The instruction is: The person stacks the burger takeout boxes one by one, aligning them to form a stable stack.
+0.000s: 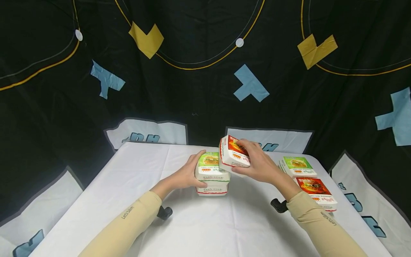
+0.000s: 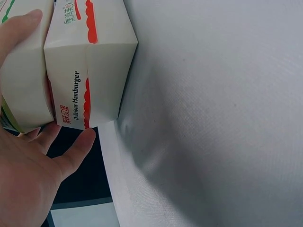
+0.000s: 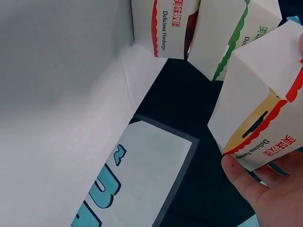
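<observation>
A green-topped hamburger box [image 1: 208,173] sits on a red-trimmed hamburger box [image 1: 212,191] near the table's far edge. My left hand [image 1: 186,174] grips this stack from the left. Its thumb lies across the front of the green box, while the other fingers reach behind, with fingertips also touching the lower box [image 2: 90,80] in the left wrist view. Just right of the stack's top, my right hand [image 1: 257,164] holds a red-topped hamburger box [image 1: 232,153] by its right side. This box is raised and tilted; whether it touches the green one I cannot tell.
On the table's right side lie another green hamburger box [image 1: 298,164] and, nearer to me, another red one [image 1: 316,189]. A white cloth covers the table [image 1: 205,228]. Behind it hangs a black curtain [image 1: 199,100] with taped shapes.
</observation>
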Available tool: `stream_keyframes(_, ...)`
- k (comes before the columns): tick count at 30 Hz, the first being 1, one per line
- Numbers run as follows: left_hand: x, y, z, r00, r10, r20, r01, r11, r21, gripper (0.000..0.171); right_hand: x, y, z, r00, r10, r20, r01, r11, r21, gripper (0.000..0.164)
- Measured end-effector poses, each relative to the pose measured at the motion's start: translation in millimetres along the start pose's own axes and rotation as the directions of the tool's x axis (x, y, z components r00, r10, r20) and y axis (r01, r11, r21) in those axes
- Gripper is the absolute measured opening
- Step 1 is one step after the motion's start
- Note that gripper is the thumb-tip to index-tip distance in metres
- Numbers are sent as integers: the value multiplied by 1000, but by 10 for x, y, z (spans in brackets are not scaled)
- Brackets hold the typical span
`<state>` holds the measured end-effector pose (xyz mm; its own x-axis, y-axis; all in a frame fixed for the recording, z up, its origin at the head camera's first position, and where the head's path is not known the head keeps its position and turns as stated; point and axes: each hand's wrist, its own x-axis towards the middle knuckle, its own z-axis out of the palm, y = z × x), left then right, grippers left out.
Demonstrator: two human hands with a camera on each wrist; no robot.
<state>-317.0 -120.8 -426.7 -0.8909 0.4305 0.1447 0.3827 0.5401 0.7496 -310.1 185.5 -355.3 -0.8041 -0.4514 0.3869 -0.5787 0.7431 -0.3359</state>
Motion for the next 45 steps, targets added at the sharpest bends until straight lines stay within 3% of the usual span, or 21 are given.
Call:
stream_keyframes(29, -21, 53, -8, 1000, -20, 5, 20, 1000, -11, 127, 102, -136, -41, 997, -43, 62, 46, 998, -46, 92)
stream_keyframes(45, -10, 45, 3, 1000, -20, 3, 20, 1000, -8, 127, 141, -199, -127, 988, -54, 141, 66, 995, -78, 90)
